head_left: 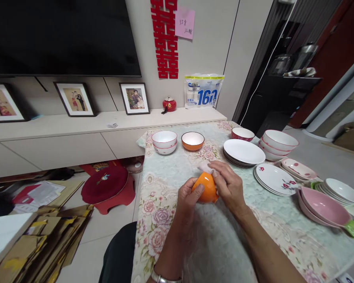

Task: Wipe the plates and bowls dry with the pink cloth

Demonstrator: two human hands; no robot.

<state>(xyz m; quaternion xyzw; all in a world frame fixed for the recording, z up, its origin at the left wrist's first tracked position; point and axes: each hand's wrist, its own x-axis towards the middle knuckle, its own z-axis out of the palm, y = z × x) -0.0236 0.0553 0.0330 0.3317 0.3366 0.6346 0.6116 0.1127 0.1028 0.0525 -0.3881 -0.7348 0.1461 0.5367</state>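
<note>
Over the near part of the table I hold an orange bowl [207, 188], its glossy outside turned toward me. My left hand [188, 196] is closed on the bowl's left side, with the thumb pressed on the orange surface. My right hand [228, 184] grips a thin whitish cloth or tissue [205, 166] at the bowl's upper right edge; part of it is hidden behind the fingers. Just beyond my hands stand another orange bowl [192, 147] with a white inside and two stacked white bowls [164, 148] with pink rims.
On the right of the flowered tablecloth [159, 236] stand stacked white plates [244, 151], flower-patterned plates [275, 179], large bowls [279, 142] and pink handled dishes [324, 204]. A red stool [106, 186] and flattened cardboard [44, 239] are on the floor at left. Behind is a low cabinet [106, 127].
</note>
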